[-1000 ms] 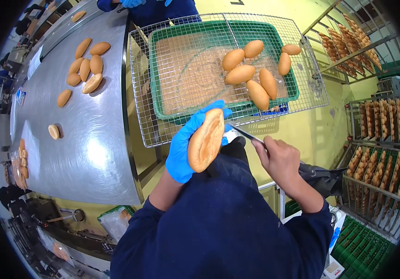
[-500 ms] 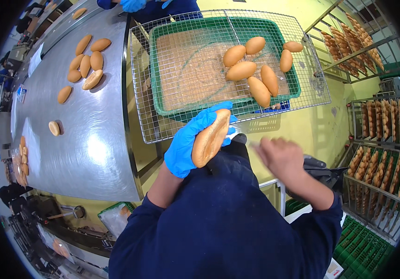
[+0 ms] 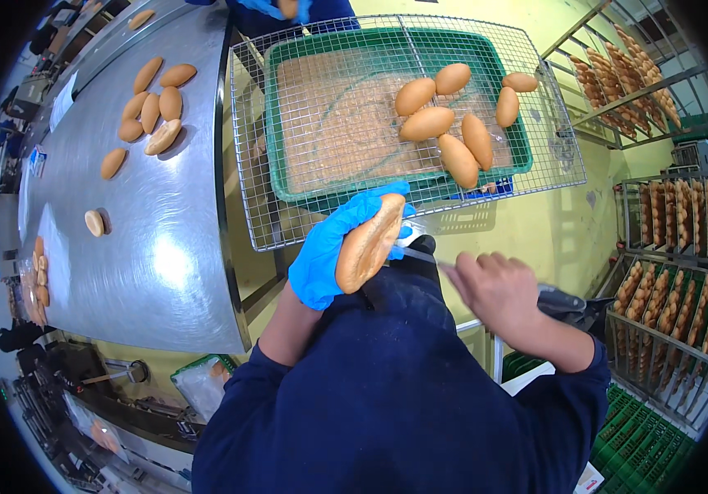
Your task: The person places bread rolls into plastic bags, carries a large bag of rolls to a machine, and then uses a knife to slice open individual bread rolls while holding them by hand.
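Note:
In my blue-gloved left hand [image 3: 319, 257] lies a bread roll [image 3: 368, 245], tilted on edge with a long slit or seam along its side facing right. My bare right hand [image 3: 498, 288] is closed to the right of it, apart from the roll. A thin knife blade [image 3: 421, 257] sticks out from that fist toward the roll; the handle is hidden by the fingers. Just beyond my hands, several smooth brown rolls [image 3: 427, 124] rest on a wire rack [image 3: 247, 165], which lies over a green crate [image 3: 276, 123] with crumbs in it.
A steel table [image 3: 181, 309] on the left carries several rolls [image 3: 150, 113]. Across the rack, another person's blue-gloved hands [image 3: 265, 8] hold a roll. Racks of bread [image 3: 671, 305] stand at right, above green crates [image 3: 642, 436]. A black object [image 3: 564, 298] sits beside my right wrist.
My left hand and its roll have shifted slightly left. My right fist has turned a little, and the blade shows more clearly. The other person's hands now show a roll.

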The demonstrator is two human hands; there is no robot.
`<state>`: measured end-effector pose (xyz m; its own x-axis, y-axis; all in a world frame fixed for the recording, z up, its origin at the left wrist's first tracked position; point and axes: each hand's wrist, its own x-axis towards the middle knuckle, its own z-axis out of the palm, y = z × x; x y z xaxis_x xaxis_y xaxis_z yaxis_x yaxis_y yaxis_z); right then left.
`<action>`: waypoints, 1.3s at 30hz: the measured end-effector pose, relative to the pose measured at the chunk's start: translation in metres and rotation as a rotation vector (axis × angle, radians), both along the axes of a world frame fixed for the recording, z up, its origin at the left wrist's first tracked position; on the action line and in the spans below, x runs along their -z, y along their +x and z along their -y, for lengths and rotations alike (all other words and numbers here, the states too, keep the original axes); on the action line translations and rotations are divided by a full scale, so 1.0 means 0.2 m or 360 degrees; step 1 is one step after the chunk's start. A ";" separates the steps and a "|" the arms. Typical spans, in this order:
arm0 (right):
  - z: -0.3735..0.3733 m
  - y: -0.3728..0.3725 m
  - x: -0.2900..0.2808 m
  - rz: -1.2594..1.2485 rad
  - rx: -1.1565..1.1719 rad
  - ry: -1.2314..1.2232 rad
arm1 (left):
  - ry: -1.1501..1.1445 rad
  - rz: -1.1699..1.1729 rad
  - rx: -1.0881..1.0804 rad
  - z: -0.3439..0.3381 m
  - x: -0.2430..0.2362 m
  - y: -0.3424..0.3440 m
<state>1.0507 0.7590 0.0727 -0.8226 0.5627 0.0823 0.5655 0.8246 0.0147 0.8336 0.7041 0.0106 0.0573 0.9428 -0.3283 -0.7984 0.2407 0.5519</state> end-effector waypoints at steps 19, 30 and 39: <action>-0.10 0.02 0.09 -0.0100 0.0290 0.0121 | -0.0087 0.0193 0.0066 -0.01 -0.05 -0.03; 0.04 -0.06 0.00 -0.0282 0.0047 -0.0130 | 0.0010 0.0243 -0.0077 -0.04 -0.04 -0.01; 0.01 -0.08 0.00 -0.0163 0.0042 -0.0027 | 0.0154 0.0080 -0.0172 -0.09 -0.05 -0.02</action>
<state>1.0350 0.7563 0.0732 -0.7952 0.5861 0.1555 0.5849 0.8090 -0.0585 0.8299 0.7222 0.0202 -0.0323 0.9715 -0.2347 -0.8442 0.0992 0.5268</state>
